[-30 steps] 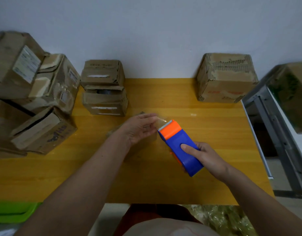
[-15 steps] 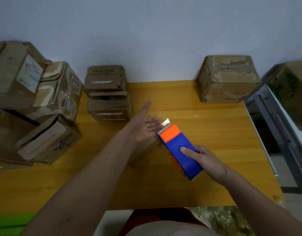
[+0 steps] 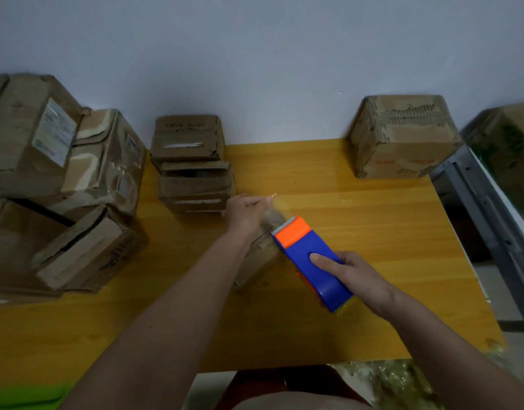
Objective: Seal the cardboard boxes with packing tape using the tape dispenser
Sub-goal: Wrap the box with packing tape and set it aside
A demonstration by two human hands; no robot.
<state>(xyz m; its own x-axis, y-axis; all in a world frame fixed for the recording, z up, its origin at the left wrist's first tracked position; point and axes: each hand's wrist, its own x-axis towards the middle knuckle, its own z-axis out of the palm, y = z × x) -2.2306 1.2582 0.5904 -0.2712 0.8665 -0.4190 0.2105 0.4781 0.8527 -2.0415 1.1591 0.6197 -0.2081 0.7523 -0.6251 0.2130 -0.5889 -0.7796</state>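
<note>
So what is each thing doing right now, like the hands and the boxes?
Blue and orange plastic tape dispenser: gripped, off the table.
Right hand: grips the dispenser.
Left hand: pinches the pulled-out tape end.
Clear packing tape strip: stretched from dispenser to left hand.
Small brown cardboard box under the arm: mostly hidden, seal unclear.
Two stacked small cardboard boxes: lower one's flaps gape.
Lone cardboard box, far right: closed.

Blue tape dispenser (image 3: 312, 261) with orange toothed head, tilted up-left over the table. Clear tape (image 3: 273, 213) stretched from its head. Small cardboard box (image 3: 259, 255) just beneath.
</note>
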